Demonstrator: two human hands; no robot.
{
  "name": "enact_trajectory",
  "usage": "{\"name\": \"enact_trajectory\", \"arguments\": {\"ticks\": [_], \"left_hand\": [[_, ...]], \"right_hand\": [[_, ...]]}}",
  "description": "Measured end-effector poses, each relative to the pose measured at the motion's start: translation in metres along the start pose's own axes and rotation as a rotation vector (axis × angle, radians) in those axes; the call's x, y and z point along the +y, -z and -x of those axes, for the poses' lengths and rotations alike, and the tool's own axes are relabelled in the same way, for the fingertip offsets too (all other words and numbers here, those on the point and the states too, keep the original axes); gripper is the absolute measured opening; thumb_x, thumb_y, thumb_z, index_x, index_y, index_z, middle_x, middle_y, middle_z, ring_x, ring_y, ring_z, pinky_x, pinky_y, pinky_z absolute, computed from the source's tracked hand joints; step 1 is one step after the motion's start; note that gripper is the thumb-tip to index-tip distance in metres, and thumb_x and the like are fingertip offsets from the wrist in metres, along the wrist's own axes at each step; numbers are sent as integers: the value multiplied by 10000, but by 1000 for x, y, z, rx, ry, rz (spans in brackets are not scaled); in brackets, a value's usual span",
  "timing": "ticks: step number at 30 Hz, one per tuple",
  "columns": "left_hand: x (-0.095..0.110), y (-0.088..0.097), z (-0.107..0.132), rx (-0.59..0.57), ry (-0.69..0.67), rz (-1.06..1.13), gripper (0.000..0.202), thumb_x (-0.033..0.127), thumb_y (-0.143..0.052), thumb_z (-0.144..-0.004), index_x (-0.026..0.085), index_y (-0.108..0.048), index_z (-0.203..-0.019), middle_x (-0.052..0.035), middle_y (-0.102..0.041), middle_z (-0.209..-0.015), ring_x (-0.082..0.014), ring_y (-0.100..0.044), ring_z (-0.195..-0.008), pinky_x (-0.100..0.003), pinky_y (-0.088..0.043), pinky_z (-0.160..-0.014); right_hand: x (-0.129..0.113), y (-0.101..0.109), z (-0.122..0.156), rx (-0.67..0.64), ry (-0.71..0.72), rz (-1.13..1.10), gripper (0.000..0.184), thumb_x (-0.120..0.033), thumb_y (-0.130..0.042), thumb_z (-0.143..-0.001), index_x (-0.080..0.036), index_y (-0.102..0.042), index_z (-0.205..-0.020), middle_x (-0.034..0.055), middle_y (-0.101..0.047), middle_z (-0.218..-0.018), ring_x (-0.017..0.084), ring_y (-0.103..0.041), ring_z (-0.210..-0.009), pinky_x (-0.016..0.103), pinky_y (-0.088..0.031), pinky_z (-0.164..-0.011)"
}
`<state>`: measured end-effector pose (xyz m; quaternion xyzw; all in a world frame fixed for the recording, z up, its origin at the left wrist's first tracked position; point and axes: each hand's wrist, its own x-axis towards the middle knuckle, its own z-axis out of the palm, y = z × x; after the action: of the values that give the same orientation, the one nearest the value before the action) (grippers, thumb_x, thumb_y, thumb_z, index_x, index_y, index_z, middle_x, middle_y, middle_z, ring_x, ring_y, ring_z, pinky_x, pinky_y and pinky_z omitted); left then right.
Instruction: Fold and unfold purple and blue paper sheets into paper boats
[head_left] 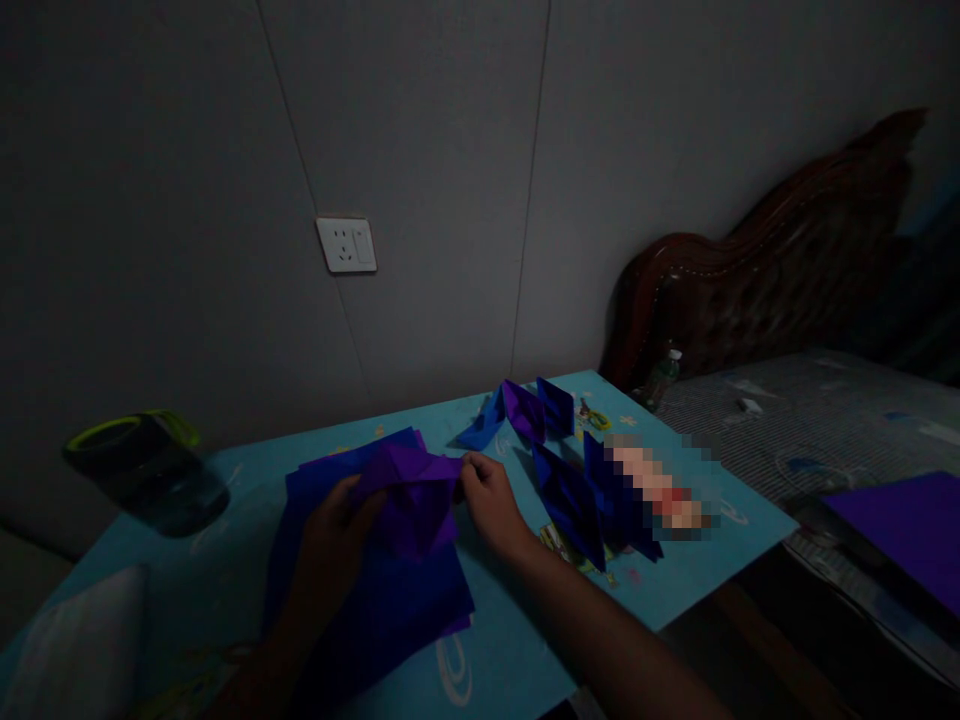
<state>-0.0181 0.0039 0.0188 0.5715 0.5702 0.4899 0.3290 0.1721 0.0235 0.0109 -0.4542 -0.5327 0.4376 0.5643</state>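
The purple folded paper (pixel 417 500) is just below the frame's centre, above the blue sheets (pixel 375 625), its upper edge running roughly sideways between two grips. The person's left hand (pixel 336 540) holds its left side, thumb and fingers closed on it; the right hand (pixel 491 505) pinches its right corner, fingertips together, so neither hand is nearer.

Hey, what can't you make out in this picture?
All in the head view:
Left hand: fingertips partly hidden by the purple paper.
Sheet stack: count hidden; its top sheet covers the rest.
Pixelated patch: blocks hide what is there.
Pale object: cut off by bottom edge.
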Motion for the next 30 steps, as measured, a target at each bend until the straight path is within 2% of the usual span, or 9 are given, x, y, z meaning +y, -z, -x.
{"name": "enact_trajectory", "arguments": {"ticks": [2, 6, 10, 13, 15, 17, 22, 26, 30], "left_hand": [[0, 0, 0, -45, 10, -23, 454, 585, -593, -763, 193, -662, -980, -23, -740, -860, -249, -677, -807, -302, -524, -667], [-2, 1, -1, -21, 24, -86, 455, 609, -549, -806, 183, -673, -908, -3, -708, -763, -214, -637, -701, -266, -475, -597], [-7, 0, -1, 15, 15, -148, 500, 603, -463, -870, 157, -681, -817, -15, -666, -685, -206, -609, -656, -273, -461, -585], [-12, -1, -2, 77, -17, -97, 505, 553, -462, -898, 140, -651, -1116, -62, -718, -879, -240, -665, -811, -312, -509, -709], [-16, -1, -4, 86, -22, -37, 565, 519, -477, -904, 162, -510, -1341, -91, -719, -1039, -249, -687, -883, -340, -528, -758], [-20, -1, -5, 66, -31, -11, 592, 486, -477, -913, 191, -419, -1424, -108, -695, -1152, -254, -691, -940, -368, -533, -802], [-28, -7, -6, -50, -80, -7, 463, 422, -447, -924, 173, -575, -1292, -114, -635, -1295, -266, -584, -1197, -422, -399, -1057], [-24, -10, -2, -75, 51, 74, 428, 453, -474, -918, 175, -640, -1199, -93, -680, -1220, -262, -615, -1136, -389, -429, -1011], [-12, -8, 2, -76, 79, 180, 395, 472, -511, -906, 170, -685, -1091, -67, -725, -1078, -245, -649, -1000, -332, -479, -887]], "right_hand": [[5, 3, -5, -26, -65, -56, 139, -290, -484, -782, -189, -575, -753, -49, -527, -568, 120, -516, -525, 227, -422, -527], [4, 7, -5, -151, -22, -44, 372, -263, -540, -783, -174, -628, -1133, -52, -592, -623, 130, -561, -565, 259, -482, -607], [-4, 5, 3, -227, 122, 101, 218, -274, -527, -852, -199, -724, -909, 4, -692, -807, 172, -633, -782, 304, -490, -790], [-1, 4, 5, -222, 112, 183, 290, -356, -525, -903, -181, -681, -732, -13, -628, -686, 150, -569, -662, 261, -446, -670], [3, 5, 3, -227, 78, 177, 386, -430, -529, -911, -173, -614, -636, -29, -546, -601, 127, -486, -578, 245, -387, -590], [7, 6, 0, -252, 17, 90, 434, -499, -549, -891, -171, -584, -609, -31, -518, -579, 123, -461, -562, 249, -371, -580], [4, 4, 0, -291, -165, -151, 459, -600, -636, -794, -176, -596, -625, -11, -575, -599, 136, -501, -572, 261, -394, -606], [-2, 0, 4, -289, -176, -207, 408, -584, -669, -772, -185, -626, -699, -7, -603, -632, 146, -530, -587, 262, -407, -612], [1, 0, 3, -241, -164, -227, 343, -527, -683, -761, -194, -661, -840, 0, -637, -677, 165, -573, -624, 271, -446, -632]]}}
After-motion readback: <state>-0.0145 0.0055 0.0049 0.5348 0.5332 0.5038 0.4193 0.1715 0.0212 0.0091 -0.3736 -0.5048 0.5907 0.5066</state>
